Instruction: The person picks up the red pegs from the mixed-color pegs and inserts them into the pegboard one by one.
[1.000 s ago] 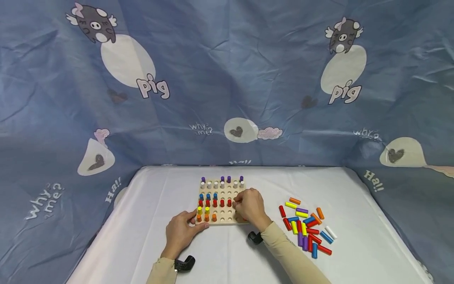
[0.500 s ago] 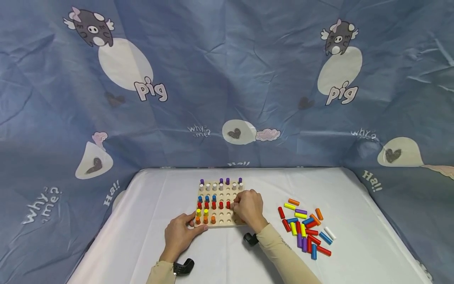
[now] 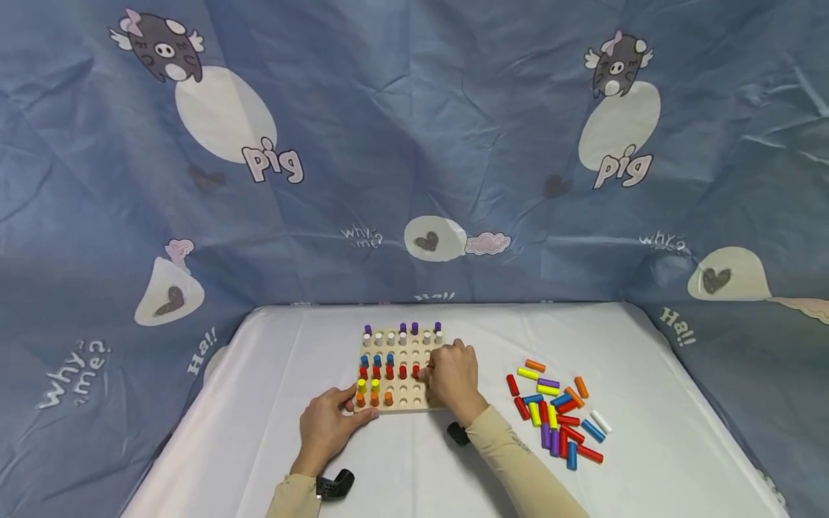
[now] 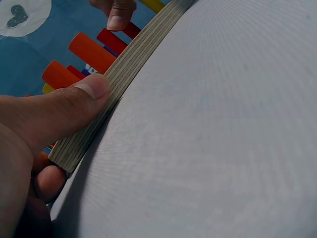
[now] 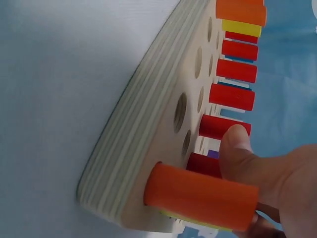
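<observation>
We do best here to set the red peg (image 5: 202,163) straight up over its hole and press evenly, since a tilted peg would likely bind against the wood; our left hand (image 3: 328,424) should hold the board (image 3: 410,395) firm meanwhile, and we would mind the orange peg (image 5: 198,196) standing in the near right corner, close enough for our fingers to knock; our left hand is clamped round the near left corner, thumb along the layered edge; our right hand (image 3: 455,375) has its thumb against the red peg, which we take to be pinched, though the far fingertips are hidden; that peg is on the board, at the right end of a row of red pegs (image 5: 232,96); it looks a plain, smooth cylinder, dark red in the thumb's shade, matching its neighbours; the board is pale wood with round holes, bearing white pegs (image 3: 391,339) with one gap and three blue pegs (image 3: 377,360); loose pegs (image 3: 568,420) lie scattered on the white table (image 3: 635,374), to the right
</observation>
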{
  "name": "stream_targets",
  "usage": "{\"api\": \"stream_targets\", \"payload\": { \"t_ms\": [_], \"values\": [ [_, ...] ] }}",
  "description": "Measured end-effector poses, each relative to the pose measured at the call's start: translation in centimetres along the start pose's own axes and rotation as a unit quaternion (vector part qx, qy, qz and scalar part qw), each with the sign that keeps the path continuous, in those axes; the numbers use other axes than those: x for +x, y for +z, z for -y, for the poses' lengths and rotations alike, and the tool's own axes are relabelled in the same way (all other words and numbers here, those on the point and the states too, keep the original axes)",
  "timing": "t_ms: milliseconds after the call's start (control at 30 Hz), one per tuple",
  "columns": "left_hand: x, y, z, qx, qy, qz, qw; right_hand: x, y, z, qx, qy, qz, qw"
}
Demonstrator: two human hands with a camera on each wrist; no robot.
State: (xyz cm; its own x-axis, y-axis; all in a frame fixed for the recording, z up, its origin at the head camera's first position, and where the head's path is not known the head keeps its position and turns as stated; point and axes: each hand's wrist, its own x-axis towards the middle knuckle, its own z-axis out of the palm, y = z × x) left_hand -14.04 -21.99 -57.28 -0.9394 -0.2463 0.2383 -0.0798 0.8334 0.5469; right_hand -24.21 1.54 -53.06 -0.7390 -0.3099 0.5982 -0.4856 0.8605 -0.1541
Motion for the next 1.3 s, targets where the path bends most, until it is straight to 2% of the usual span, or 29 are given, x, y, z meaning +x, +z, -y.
{"api": "stream_targets", "payload": {
  "t_ms": [167,267,367,500,633,733,833,1000,1100,1300],
  "values": [
    [-0.1,0.1,-0.2,-0.001,-0.009,0.007,0.9999,0.0,-0.1,-0.4,0.006,-0.016,0.003,1.0],
    [0.1,0.2,-0.3,-0.001,-0.007,0.006,1.0,0.4,-0.4,-0.8,0.015,-0.015,0.029,0.999],
    [0.2,0.4,-0.5,-0.002,-0.002,0.006,1.0,0.8,-1.0,-1.4,0.038,-0.006,0.076,0.996],
    [0.4,0.5,-0.5,-0.003,0.003,0.005,1.0,1.5,-2.0,-2.3,0.082,-0.007,0.136,0.987],
    [0.4,0.5,-0.6,0.001,0.005,0.003,1.0,2.3,-3.4,-3.6,0.138,-0.008,0.17,0.976],
    [0.4,0.5,-0.5,0.001,0.001,0.006,1.0,2.8,-4.9,-5.3,0.169,-0.001,0.192,0.967],
    [0.3,0.5,-0.5,0.001,-0.003,0.007,1.0,2.8,-6.3,-7.8,0.174,-0.008,0.225,0.959],
    [0.1,0.5,-0.6,0.0,-0.006,0.004,1.0,1.9,-8.6,-12.6,0.173,-0.054,0.271,0.945],
    [0.1,0.5,-0.5,0.0,-0.009,0.007,0.9999,0.7,-9.7,-14.7,0.167,-0.065,0.282,0.943],
    [0.0,0.2,-0.3,0.002,-0.014,0.008,0.9999,-2.3,-9.9,-16.6,0.16,-0.05,0.288,0.943]
  ]
}}
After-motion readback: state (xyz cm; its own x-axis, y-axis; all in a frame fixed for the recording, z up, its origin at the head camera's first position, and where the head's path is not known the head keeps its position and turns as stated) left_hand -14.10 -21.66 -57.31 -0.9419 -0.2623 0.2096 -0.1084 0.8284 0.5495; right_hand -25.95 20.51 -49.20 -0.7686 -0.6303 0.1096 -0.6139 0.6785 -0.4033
